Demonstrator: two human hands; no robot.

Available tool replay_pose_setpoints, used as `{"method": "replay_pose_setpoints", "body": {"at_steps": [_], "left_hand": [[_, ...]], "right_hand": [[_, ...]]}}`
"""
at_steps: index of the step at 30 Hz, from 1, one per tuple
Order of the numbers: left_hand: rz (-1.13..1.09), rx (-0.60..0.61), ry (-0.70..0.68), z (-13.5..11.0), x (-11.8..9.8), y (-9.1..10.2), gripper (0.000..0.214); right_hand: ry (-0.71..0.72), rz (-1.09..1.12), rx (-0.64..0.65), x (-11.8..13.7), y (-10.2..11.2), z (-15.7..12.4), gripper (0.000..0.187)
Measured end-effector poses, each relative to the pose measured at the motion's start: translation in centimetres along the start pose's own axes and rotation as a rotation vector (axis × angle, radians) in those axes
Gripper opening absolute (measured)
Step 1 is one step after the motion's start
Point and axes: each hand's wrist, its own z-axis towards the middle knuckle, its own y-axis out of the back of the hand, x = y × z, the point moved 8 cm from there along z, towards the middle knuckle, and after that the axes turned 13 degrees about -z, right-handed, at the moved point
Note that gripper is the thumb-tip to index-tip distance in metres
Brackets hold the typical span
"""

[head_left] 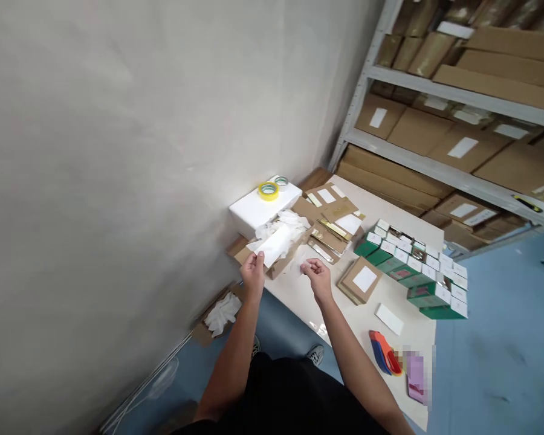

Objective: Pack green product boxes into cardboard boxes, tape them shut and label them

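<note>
The left hand [254, 267] pinches the near end of a white sheet [277, 243]. The sheet lies over an open brown box [236, 249] at the edge of the desk [392, 287]. The right hand [316, 273] is near it, fingers curled close; I cannot tell if it holds anything. The sheet looks thin and floppy, so a soft pinch and a slow, flat pull seem best.

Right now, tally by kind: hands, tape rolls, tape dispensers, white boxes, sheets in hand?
Hands: 2, left hand, right hand
Tape rolls: 2, yellow roll, pale roll
Dispenser: 1
White box: 1
Sheet, held by left hand: 1
Total: 7
</note>
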Motion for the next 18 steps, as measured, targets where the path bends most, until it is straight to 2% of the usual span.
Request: {"method": "replay_pose_setpoints", "body": {"at_steps": [4, 11, 14, 18], "left_hand": [[0.066, -0.143, -0.071, 2.1, -2.9, 8.6, 0.040], [0.212, -0.306, -0.065, 3.7, -6.2, 23.7, 0.042], [0.249, -0.363, -0.069, 3.5, -7.7, 28.8, 0.040], [0.310, -0.436, -0.082, 2.6, -9.7, 33.4, 0.039]], "right_hand": [[-0.025, -0.090, 0.186, -1.5, -10.6, 0.7, 0.024], [-0.089, -0.206, 0.422, -7.3, -27.9, -0.1, 0.026], [-0.149, -0.248, 0.494, -10.8, -34.0, -1.7, 0.029], [-0.117, -0.322, 0.610, -14.8, -40.1, -4.3, 0.036]]}}
